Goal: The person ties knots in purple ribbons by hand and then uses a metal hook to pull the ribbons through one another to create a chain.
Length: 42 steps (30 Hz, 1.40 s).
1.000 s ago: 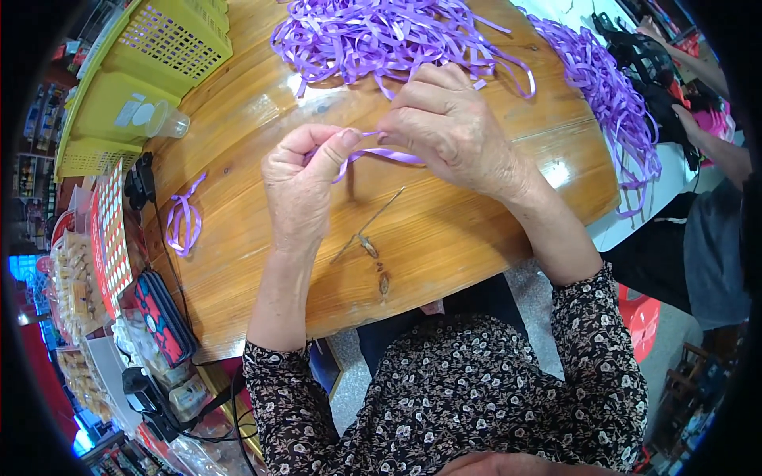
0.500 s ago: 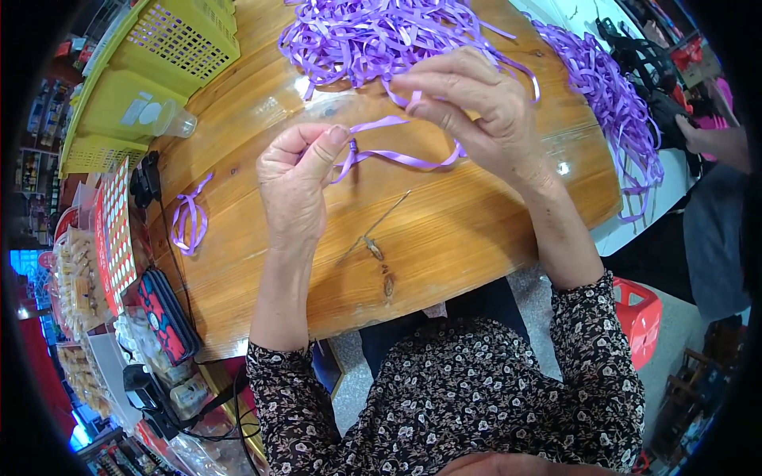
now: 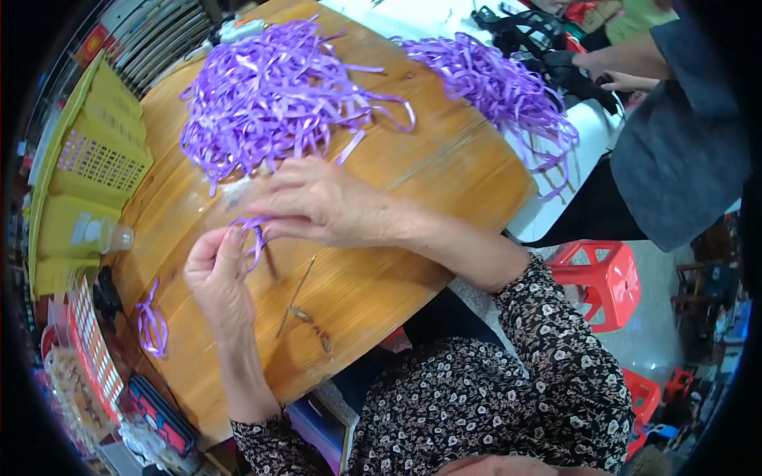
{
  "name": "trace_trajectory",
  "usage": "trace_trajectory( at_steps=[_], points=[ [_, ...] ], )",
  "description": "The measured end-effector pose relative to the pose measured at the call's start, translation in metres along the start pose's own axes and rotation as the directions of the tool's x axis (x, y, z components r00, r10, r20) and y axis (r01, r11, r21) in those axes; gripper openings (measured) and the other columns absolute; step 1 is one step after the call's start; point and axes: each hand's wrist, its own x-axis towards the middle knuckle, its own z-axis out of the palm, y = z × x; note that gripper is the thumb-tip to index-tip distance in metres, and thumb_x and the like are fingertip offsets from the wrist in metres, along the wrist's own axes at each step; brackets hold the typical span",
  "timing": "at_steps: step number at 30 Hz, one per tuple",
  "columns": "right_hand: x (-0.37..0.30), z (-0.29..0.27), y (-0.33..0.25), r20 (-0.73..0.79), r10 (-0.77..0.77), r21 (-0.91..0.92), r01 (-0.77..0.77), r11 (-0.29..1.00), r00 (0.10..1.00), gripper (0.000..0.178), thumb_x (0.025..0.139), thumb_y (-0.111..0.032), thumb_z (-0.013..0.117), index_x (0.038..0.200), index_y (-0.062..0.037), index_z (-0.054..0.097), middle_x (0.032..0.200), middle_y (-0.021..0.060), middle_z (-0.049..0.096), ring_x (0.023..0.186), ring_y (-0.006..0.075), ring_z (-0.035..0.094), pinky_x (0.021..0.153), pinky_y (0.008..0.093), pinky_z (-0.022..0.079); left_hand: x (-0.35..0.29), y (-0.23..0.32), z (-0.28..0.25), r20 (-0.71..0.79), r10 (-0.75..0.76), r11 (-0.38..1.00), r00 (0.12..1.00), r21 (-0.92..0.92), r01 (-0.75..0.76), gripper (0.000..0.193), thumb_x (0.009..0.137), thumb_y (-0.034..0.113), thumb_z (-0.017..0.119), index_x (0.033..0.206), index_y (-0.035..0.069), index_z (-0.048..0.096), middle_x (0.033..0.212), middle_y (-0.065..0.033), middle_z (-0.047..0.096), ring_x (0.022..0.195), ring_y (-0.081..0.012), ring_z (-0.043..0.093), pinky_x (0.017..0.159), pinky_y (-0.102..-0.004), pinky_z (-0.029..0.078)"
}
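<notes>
A narrow purple ribbon (image 3: 255, 230) is bent into a small loop between my two hands over the wooden table. My left hand (image 3: 218, 278) pinches it between thumb and fingertips. Close beside it, palm down, my right hand (image 3: 325, 202) has its thumb and fingers on the same ribbon, the fingertips slightly blurred. Much of the ribbon is hidden behind the fingers. A big tangled heap of purple ribbons (image 3: 262, 95) lies just beyond my hands. Off to the left, a single knotted ribbon loop (image 3: 151, 321) rests on the tabletop.
The wooden table (image 3: 413, 238) bears a thin rod-like piece (image 3: 305, 279). Yellow baskets (image 3: 95, 163) and a clear cup (image 3: 119, 238) stand left. More purple ribbon (image 3: 500, 83) covers part of a white table at right, where another person's arm (image 3: 627, 62) reaches in. A red stool (image 3: 599, 282) stands on the floor.
My right hand has come in from the right to sit against my left hand. The ribbon's long trailing curve is now a small loop between the fingers. The whole view has turned.
</notes>
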Motion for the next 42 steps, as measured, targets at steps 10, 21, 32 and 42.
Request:
trace_trajectory(
  at_steps=[10,21,32,42],
  points=[
    [0.001,-0.01,-0.004,-0.006,0.007,-0.049,-0.008,0.999,1.0,0.013,0.074,-0.018,0.071,0.083,-0.0109,0.065,0.08,0.0033,0.057,0.082,0.0236,0.057,0.071,0.0369,0.045,0.003,-0.004,-0.01,-0.016,0.033,0.994,0.999,0.109,-0.031,0.007,0.081,0.008,0.069,0.082,0.003,0.065,0.067,0.0033,0.058,0.051,-0.001,0.039,0.046,-0.0167,0.026],
    [0.006,-0.024,-0.007,0.56,0.367,0.724,-0.654,0.219,0.743,0.013,0.083,-0.012,0.067,0.094,-0.006,0.071,0.076,0.0005,0.064,0.064,0.005,0.054,0.055,0.0206,0.041,0.004,-0.004,-0.005,0.272,0.104,0.994,0.957,-0.005,-0.107,0.006,0.084,0.009,0.064,0.087,0.004,0.062,0.077,-0.0002,0.054,0.072,-0.0075,0.048,0.059,-0.0209,0.037],
    [0.002,0.01,-0.012,0.195,0.37,0.754,-0.38,0.535,0.908,0.019,0.083,-0.007,0.065,0.101,-0.0092,0.07,0.08,0.0023,0.062,0.072,0.0088,0.057,0.062,0.024,0.046,0.0,-0.026,-0.003,0.103,-0.006,0.979,0.995,-0.2,0.026,0.015,0.085,0.01,0.065,0.097,0.004,0.059,0.074,0.0018,0.055,0.057,-0.0042,0.041,0.05,-0.0183,0.031],
    [0.002,0.019,-0.013,-0.151,-0.001,0.079,0.013,0.997,0.989,0.017,0.073,-0.003,0.064,0.09,-0.0053,0.063,0.083,0.0069,0.058,0.08,0.0258,0.057,0.071,0.0347,0.045,-0.01,-0.023,-0.005,0.016,-0.008,0.991,1.0,-0.13,0.01,0.015,0.087,0.006,0.06,0.101,0.001,0.06,0.086,-0.0022,0.061,0.068,-0.0065,0.052,0.057,-0.0192,0.039]
  ],
)
